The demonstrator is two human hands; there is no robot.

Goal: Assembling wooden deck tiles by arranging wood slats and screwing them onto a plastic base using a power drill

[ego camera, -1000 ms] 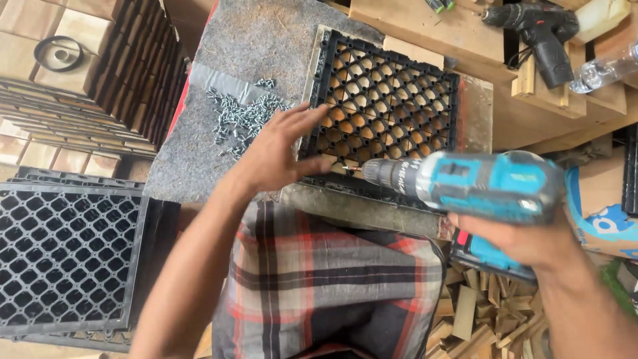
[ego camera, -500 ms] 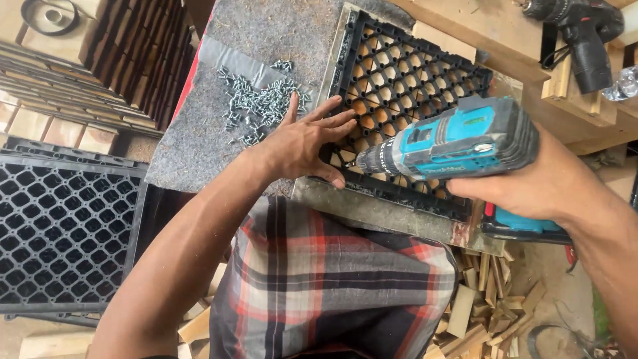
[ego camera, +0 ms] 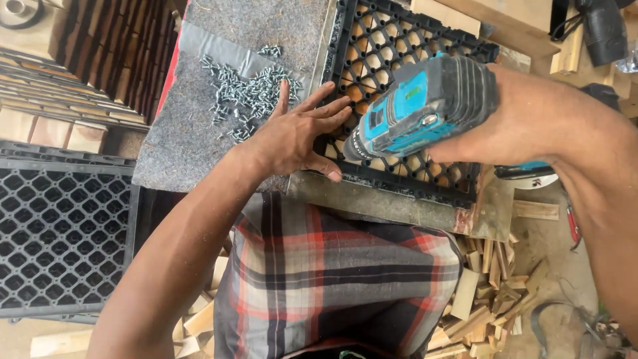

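Fingers (ego camera: 332, 110) press black grid (ego camera: 399, 40); right hand (ego camera: 525, 113) grips drill (ego camera: 419, 106).

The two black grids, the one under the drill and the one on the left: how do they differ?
The grid on the bench has wood showing through its holes, with the left hand flat on it and the drill tipped onto it. The grid on the left sits lower, untouched, its holes dark. Both are black plastic lattices.

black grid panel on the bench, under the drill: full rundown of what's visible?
The black grid panel looks like moulded plastic: a raised rim around a lattice of rounded openings, wood-coloured surface showing through. It lies flat on the workbench, beside a grey felt mat. The left hand presses its fingers on the near-left part. The turquoise drill, held by the right hand, points down into it.
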